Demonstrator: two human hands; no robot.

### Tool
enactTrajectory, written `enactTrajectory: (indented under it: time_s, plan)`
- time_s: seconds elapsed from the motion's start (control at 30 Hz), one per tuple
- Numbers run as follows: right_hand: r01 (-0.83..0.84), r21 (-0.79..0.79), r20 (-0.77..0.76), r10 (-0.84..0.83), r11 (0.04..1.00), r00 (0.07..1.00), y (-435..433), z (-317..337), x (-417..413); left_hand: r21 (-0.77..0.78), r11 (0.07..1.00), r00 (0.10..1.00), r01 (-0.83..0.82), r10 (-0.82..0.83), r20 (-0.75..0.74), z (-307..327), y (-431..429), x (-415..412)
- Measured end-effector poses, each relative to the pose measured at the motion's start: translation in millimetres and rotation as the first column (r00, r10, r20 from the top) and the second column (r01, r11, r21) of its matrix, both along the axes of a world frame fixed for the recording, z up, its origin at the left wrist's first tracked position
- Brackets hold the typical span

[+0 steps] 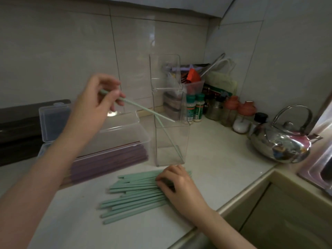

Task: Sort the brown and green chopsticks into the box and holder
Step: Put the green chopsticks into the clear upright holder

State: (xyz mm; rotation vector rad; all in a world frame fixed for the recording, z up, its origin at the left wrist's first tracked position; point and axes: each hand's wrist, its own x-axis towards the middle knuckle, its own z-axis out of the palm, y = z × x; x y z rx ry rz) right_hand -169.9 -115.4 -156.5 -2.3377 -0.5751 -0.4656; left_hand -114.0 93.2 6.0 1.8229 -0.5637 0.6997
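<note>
Left hand (pixel 100 97) raised above the box, thumb and fingers pinching the thick end of one green chopstick (pixel 143 108); stick slants down to the right, thin tip at the open top of the holder (pixel 185 141); whether the tip touches the rim cannot be told.

Right hand (pixel 177 186) low on the counter (pixel 215 159), palm down, fingers bent with tips on the right end of the pile (pixel 133 196); cannot tell whether it pinches a stick or only presses.

Pile is green chopsticks lying loose and roughly parallel on the counter, fanned toward the left, just in front of the holder and box.

Holder is clear, upright, square, with a taller back wall; a leaning stick (pixel 168 139), green, stands inside, its foot in the front right corner.

Box (pixel 125 130) is clear, long, just left of the holder, nearly touching; lid (pixel 52 121) open, tipped up at the far left; brown chopsticks (pixel 111 159) lie stacked inside along its length.

Behind the holder, spice jars (pixel 195 108) against the tiled wall; kettle (pixel 282 141), shiny steel, on the counter at right, well apart from the holder.
</note>
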Motion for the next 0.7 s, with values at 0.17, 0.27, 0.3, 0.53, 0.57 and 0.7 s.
enactTrajectory:
  time_s: [0.17, 0.27, 0.3, 0.53, 0.57, 0.7]
  plan:
    - [0.021, 0.035, 0.009, -0.021, 0.999, 1.000, -0.4, -4.3, 2.5, 0.331, 0.941, 0.993, 0.073, -0.039, -0.109, 44.4, -35.5, 39.7]
    - [0.009, 0.041, 0.008, -0.009, 0.999, 1.000, 0.7, -5.5, 2.3, 0.493, 0.863, 0.983, 0.113, -0.023, -0.185, 57.1, -54.4, 61.3]
    - [0.008, 0.039, 0.011, -0.008, 0.999, 1.000, 0.6, -6.0, 2.4, 0.533, 0.836, 0.978, 0.130, -0.019, -0.209, 57.6, -61.2, 66.1]
    - [-0.007, 0.063, 0.007, 0.006, 0.998, 1.000, 0.3, -6.5, 2.7, 0.790, 0.605, 0.990, 0.093, 0.030, -0.140, 33.2, -92.8, 75.6]
    - [-0.008, 0.072, 0.005, 0.007, 0.997, 1.000, -0.1, -6.7, 3.1, 0.822, 0.564, 0.993, 0.076, 0.028, -0.112, 31.5, -94.4, 75.2]
    - [-0.006, 0.075, 0.009, 0.005, 0.997, 1.000, -0.9, -6.9, 4.0, 0.853, 0.518, 0.997, 0.061, 0.014, -0.080, 26.9, -92.7, 73.0]
